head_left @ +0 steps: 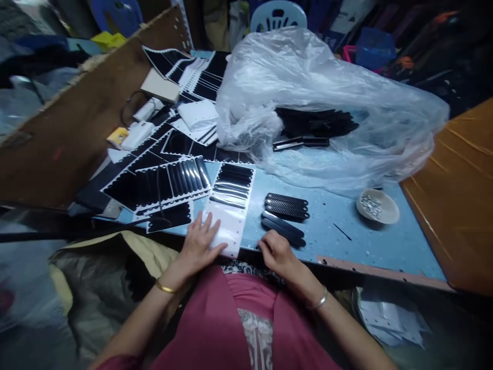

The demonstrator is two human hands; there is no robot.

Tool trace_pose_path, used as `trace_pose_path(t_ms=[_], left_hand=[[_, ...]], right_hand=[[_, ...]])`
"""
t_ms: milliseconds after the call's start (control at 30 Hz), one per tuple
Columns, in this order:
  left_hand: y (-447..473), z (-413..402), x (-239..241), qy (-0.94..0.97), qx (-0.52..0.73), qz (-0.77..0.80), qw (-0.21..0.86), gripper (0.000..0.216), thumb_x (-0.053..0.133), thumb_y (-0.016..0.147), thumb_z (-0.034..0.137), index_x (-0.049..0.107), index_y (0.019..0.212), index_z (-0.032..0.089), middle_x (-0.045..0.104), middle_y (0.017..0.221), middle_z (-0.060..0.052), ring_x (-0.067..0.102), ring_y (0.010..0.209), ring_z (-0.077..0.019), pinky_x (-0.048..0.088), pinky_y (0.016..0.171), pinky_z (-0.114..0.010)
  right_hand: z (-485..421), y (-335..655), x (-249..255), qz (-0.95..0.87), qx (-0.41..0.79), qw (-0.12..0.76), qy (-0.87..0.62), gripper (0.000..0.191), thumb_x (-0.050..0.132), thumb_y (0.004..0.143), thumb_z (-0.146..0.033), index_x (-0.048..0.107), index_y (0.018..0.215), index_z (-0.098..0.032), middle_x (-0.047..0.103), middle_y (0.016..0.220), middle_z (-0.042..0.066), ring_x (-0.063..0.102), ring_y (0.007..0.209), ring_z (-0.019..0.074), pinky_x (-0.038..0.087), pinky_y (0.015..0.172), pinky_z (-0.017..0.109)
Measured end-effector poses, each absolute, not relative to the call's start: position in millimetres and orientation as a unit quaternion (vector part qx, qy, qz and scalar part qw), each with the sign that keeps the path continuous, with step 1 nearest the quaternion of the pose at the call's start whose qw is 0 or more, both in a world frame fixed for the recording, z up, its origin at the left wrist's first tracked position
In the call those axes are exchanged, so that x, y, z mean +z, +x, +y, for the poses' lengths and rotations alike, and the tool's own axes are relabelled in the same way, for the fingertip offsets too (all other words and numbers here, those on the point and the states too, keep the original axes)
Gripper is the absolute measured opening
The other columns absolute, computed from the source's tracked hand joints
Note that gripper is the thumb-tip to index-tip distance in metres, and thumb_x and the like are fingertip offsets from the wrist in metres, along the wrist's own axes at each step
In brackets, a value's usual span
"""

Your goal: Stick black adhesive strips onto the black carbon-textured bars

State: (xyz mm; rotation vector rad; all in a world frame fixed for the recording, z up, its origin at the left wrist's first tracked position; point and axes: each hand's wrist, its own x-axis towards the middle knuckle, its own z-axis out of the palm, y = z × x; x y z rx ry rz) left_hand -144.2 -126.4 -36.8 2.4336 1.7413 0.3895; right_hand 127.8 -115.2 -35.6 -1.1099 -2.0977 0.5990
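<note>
My left hand (201, 241) lies with its fingers spread on the bare lower part of a white backing sheet (225, 226). Several black strip stickers (233, 182) with rounded ends remain on the sheet's upper half. At the table's front edge, my right hand (278, 250) has its fingers curled and pressed together; whatever they hold, if anything, is hidden. Just beyond it lie smooth black strip-shaped pieces (283, 228), and behind those a row of textured black pieces (287, 205).
A large clear plastic bag (327, 77) with black pieces (316, 123) covers the back. A white bowl (377, 206) of small metal parts stands right. More sticker sheets (169, 185) overlap at left. A brown board (77, 113) and an orange-brown box (454, 195) flank the blue table (393, 252).
</note>
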Motion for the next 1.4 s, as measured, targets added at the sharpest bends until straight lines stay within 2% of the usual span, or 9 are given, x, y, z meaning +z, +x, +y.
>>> trace_pose_path(t_ms=[167, 267, 333, 433, 533, 667, 767, 1067, 1400], left_hand=[[-120, -169, -28, 0.775, 0.233, 0.579, 0.1, 0.032, 0.065, 0.084, 0.029, 0.07, 0.113, 0.017, 0.065, 0.124, -0.02, 0.049, 0.128, -0.0422, 0.045, 0.094, -0.054], [-121, -173, -20, 0.681, 0.363, 0.601, 0.209, 0.017, 0.063, 0.086, 0.025, 0.073, 0.098, 0.02, 0.075, 0.099, -0.011, 0.069, 0.1, -0.0276, 0.053, 0.085, -0.039], [-125, -171, -18, 0.545, 0.43, 0.662, 0.28, 0.014, 0.065, 0.084, 0.028, 0.073, 0.09, 0.018, 0.074, 0.083, -0.008, 0.071, 0.075, -0.02, 0.055, 0.069, -0.03], [-130, -169, -26, 0.374, 0.452, 0.72, 0.372, 0.021, 0.073, 0.074, 0.036, 0.072, 0.072, 0.015, 0.068, 0.06, -0.003, 0.061, 0.052, -0.0147, 0.047, 0.05, -0.023], [-125, -171, -38, 0.322, 0.443, 0.694, 0.468, 0.021, 0.079, 0.066, 0.035, 0.074, 0.068, 0.015, 0.07, 0.063, -0.005, 0.061, 0.057, -0.0156, 0.047, 0.054, -0.023], [-108, -173, -42, 0.193, 0.515, 0.609, 0.572, 0.023, 0.083, 0.059, 0.031, 0.075, 0.072, 0.013, 0.07, 0.068, -0.005, 0.059, 0.061, -0.0135, 0.047, 0.061, -0.024], [-101, -171, -32, 0.119, 0.551, 0.566, 0.601, 0.023, 0.085, 0.055, 0.026, 0.072, 0.067, 0.012, 0.066, 0.064, -0.002, 0.055, 0.059, -0.0101, 0.043, 0.061, -0.022], [-103, -149, -15, 0.182, 0.53, 0.534, 0.633, 0.023, 0.081, 0.059, 0.025, 0.076, 0.076, 0.011, 0.067, 0.067, -0.003, 0.053, 0.058, -0.0103, 0.038, 0.058, -0.022], [-108, -135, -2, 0.21, 0.508, 0.52, 0.654, 0.018, 0.081, 0.06, 0.025, 0.073, 0.068, 0.011, 0.064, 0.061, -0.001, 0.052, 0.054, -0.0092, 0.039, 0.054, -0.021]], right_hand=[[-112, 107, -33, -0.802, 0.223, 0.391, -0.392, 0.01, 0.051, 0.089, -0.013, 0.059, 0.088, -0.02, 0.065, 0.083, 0.009, 0.063, 0.079, 0.0203, 0.053, 0.069, 0.035], [-106, 84, -36, -0.826, 0.19, 0.38, -0.37, 0.009, 0.054, 0.088, -0.015, 0.062, 0.088, -0.019, 0.068, 0.105, 0.016, 0.064, 0.101, 0.0275, 0.053, 0.084, 0.044], [-102, 73, -42, -0.845, 0.173, 0.347, -0.369, 0.01, 0.055, 0.088, -0.02, 0.065, 0.091, -0.018, 0.068, 0.114, 0.018, 0.062, 0.11, 0.0316, 0.05, 0.088, 0.049], [-103, 65, -50, -0.863, 0.176, 0.307, -0.36, 0.043, 0.062, 0.086, -0.038, 0.059, 0.121, -0.013, 0.065, 0.121, 0.021, 0.057, 0.12, 0.0379, 0.047, 0.09, 0.054], [-112, 66, -53, -0.868, 0.196, 0.3, -0.344, 0.066, 0.063, 0.085, -0.044, 0.045, 0.14, -0.012, 0.064, 0.124, 0.022, 0.054, 0.124, 0.0376, 0.046, 0.091, 0.052], [-121, 66, -54, -0.86, 0.202, 0.321, -0.342, 0.035, 0.055, 0.091, -0.022, 0.059, 0.125, -0.017, 0.069, 0.117, 0.015, 0.06, 0.117, 0.0316, 0.047, 0.089, 0.047], [-122, 64, -54, -0.839, 0.21, 0.349, -0.361, 0.025, 0.054, 0.091, -0.019, 0.066, 0.113, -0.018, 0.072, 0.107, 0.013, 0.065, 0.103, 0.0277, 0.049, 0.084, 0.044], [-97, 60, -47, -0.812, 0.31, 0.346, -0.354, 0.025, 0.062, 0.087, -0.032, 0.072, 0.105, -0.019, 0.071, 0.087, 0.01, 0.064, 0.081, 0.0226, 0.053, 0.073, 0.039], [-80, 57, -31, -0.738, 0.483, 0.345, -0.323, 0.019, 0.059, 0.088, -0.029, 0.074, 0.098, -0.022, 0.073, 0.086, 0.006, 0.066, 0.082, 0.0185, 0.053, 0.076, 0.033]])
